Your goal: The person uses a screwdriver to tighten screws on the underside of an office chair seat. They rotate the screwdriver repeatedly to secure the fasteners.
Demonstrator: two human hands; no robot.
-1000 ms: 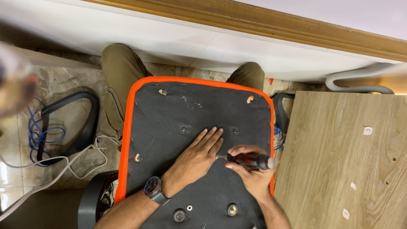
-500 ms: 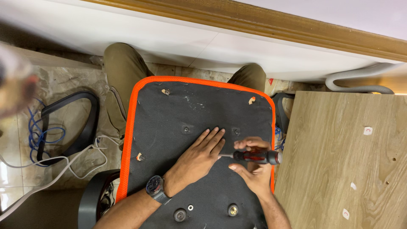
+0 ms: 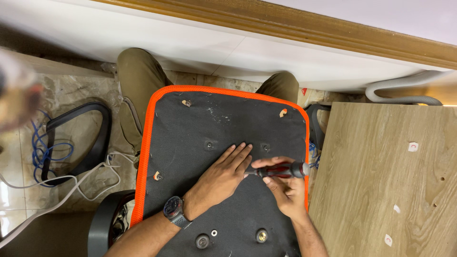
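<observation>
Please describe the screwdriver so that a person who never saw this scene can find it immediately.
Find the black seat base with the orange rim, lying on the person's lap. Near its right edge, the right hand holds the screwdriver, lying sideways beside the flat left hand. It alone has a red and black handle.

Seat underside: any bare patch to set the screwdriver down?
Yes: the seat underside is bare between its orange edge and the left hand. The wooden board is mostly bare. It is crowded around the right hand and screwdriver.
</observation>
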